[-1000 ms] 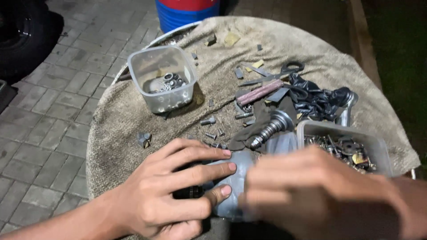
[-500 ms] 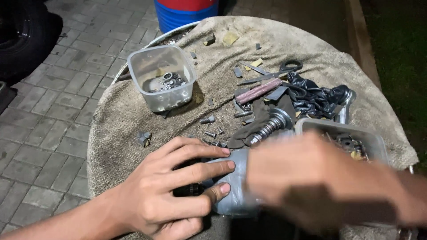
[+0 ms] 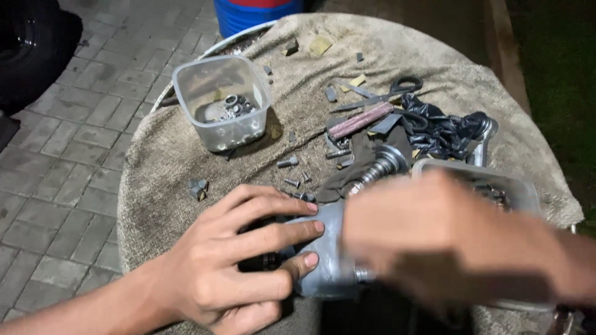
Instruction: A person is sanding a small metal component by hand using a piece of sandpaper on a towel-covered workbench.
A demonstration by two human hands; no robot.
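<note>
A grey metal machine part with a threaded shaft lies on a round table covered with a beige cloth. My left hand rests over its left end, fingers spread and pressing on the housing. My right hand is blurred, curled over the part's right side; whether it holds anything is not clear. Loose bolts lie on the cloth just beyond my left hand.
A clear plastic tub with nuts and washers stands at the back left. Another clear tub of hardware sits behind my right hand. Scissors, a crumpled black bag and a reddish rod lie further back. A blue barrel stands beyond the table.
My right hand has shifted a little to the right and up over the part, blurred by motion. My left hand has stayed pressed on the housing.
</note>
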